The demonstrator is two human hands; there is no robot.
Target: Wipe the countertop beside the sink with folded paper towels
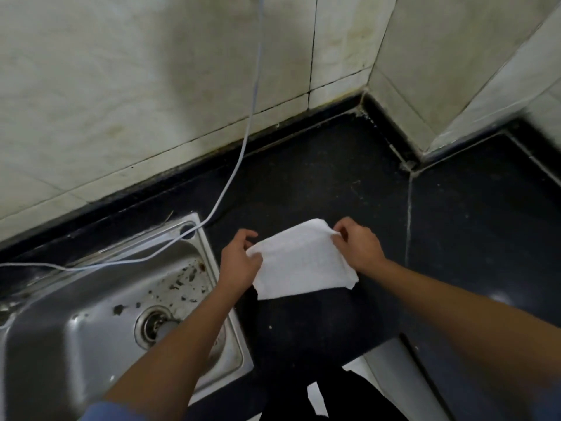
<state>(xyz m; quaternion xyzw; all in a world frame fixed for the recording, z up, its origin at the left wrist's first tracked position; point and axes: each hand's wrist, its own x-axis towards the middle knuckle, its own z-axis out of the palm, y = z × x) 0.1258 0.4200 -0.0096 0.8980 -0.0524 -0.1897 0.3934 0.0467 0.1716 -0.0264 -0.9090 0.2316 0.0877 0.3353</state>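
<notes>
A white paper towel [300, 262] is held stretched between both hands just above the black countertop [328, 183], right of the steel sink [76, 314]. My left hand [239, 262] pinches the towel's left edge, next to the sink's right rim. My right hand [355, 244] pinches the towel's upper right corner. The towel's lower edge hangs loose toward me, and whether it touches the counter I cannot tell.
A thin white cable [243, 141] hangs down the tiled wall [151, 86] and trails over the sink's back rim. The sink basin is speckled with dirt around its drain [151, 326]. The counter turns a corner at the right, with a seam [408, 226].
</notes>
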